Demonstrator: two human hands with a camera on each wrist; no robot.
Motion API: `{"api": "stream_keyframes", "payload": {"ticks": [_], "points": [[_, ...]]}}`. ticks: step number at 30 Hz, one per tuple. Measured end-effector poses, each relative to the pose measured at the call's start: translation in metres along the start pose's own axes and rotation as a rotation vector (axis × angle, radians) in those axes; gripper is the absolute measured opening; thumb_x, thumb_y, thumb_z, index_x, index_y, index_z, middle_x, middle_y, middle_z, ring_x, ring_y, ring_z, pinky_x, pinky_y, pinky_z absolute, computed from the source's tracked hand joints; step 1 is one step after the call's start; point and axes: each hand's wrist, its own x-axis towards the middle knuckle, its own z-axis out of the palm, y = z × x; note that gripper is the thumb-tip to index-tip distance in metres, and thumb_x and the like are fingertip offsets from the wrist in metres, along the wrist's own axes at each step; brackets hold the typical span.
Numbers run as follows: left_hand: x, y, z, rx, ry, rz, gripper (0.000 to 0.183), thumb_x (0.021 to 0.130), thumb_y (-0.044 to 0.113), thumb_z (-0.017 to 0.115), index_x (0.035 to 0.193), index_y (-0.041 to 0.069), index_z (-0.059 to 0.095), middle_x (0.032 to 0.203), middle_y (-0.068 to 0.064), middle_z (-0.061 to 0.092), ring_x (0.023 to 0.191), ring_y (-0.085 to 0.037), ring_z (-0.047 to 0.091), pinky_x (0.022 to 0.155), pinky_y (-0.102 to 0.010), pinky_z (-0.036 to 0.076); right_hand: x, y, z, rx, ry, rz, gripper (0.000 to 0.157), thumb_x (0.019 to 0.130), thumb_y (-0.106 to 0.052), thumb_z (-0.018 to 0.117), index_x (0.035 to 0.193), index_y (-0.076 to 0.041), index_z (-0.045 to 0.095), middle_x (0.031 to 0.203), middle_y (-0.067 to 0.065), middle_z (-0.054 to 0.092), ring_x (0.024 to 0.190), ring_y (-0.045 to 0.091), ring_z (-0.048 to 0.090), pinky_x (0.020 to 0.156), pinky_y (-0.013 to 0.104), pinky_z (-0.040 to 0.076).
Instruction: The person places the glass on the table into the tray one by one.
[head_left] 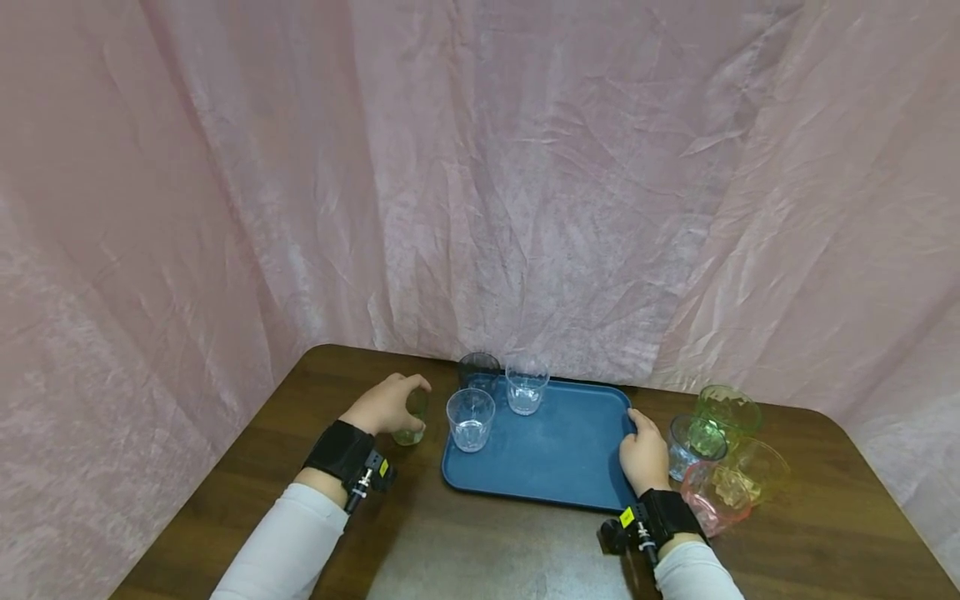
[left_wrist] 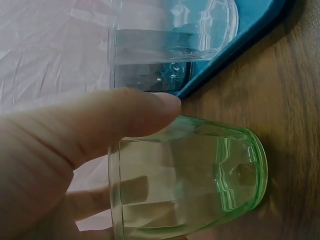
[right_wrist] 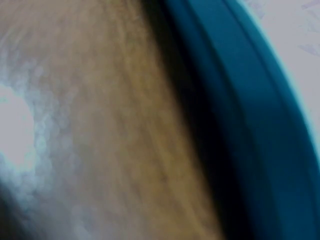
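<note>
My left hand (head_left: 386, 406) grips a green tinted tumbler (left_wrist: 200, 175) to the left of the tray, thumb on one side and fingers on the other. The tumbler is upright; whether its base touches the table cannot be told. A blue tray (head_left: 562, 450) lies on the table. On its left part stand two clear tumblers, the nearer tumbler (head_left: 470, 421) and the farther tumbler (head_left: 527, 385). A dark grey tumbler (head_left: 478, 371) is at the back left corner. My right hand (head_left: 645, 454) holds the tray's right rim; its inner fingers are hidden.
Right of the tray, close together, are a green glass (head_left: 727, 408), a bluish glass (head_left: 697, 442), a yellow glass (head_left: 757, 467) and a pink glass (head_left: 716, 500). A pink curtain (head_left: 525, 183) hangs behind the brown wooden table (head_left: 840, 500).
</note>
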Motion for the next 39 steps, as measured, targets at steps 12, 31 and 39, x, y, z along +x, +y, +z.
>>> {"api": "stream_keyframes", "payload": {"ticks": [12,31,39], "points": [[0.001,0.004,-0.008,0.06,0.045,0.017,0.058,0.08,0.019,0.088,0.131,0.012,0.063,0.131,-0.022,0.056,0.108,-0.035,0.061,0.088,-0.052,0.053,0.0,0.0,0.0,-0.004,-0.016,0.011,0.054,0.096,0.005,0.029,0.149,0.011,0.039,0.151,0.034,0.037,0.138,0.052,0.036,0.109,0.061,0.035],[0.001,0.081,-0.059,0.098,0.389,0.077,0.065,0.083,0.033,0.086,0.138,0.011,0.059,0.124,-0.024,0.061,0.093,-0.037,0.067,0.077,-0.05,0.057,0.001,0.0,0.0,-0.007,-0.018,0.013,0.054,0.095,0.005,0.029,0.148,0.012,0.04,0.151,0.035,0.038,0.139,0.052,0.036,0.111,0.062,0.033],[0.006,0.114,-0.067,0.082,0.416,0.162,0.068,0.081,0.035,0.087,0.139,0.013,0.059,0.129,-0.023,0.06,0.097,-0.037,0.067,0.08,-0.05,0.057,0.001,0.0,0.0,-0.004,-0.024,0.017,0.054,0.096,0.005,0.029,0.149,0.011,0.039,0.152,0.033,0.036,0.14,0.051,0.034,0.112,0.061,0.032]]}}
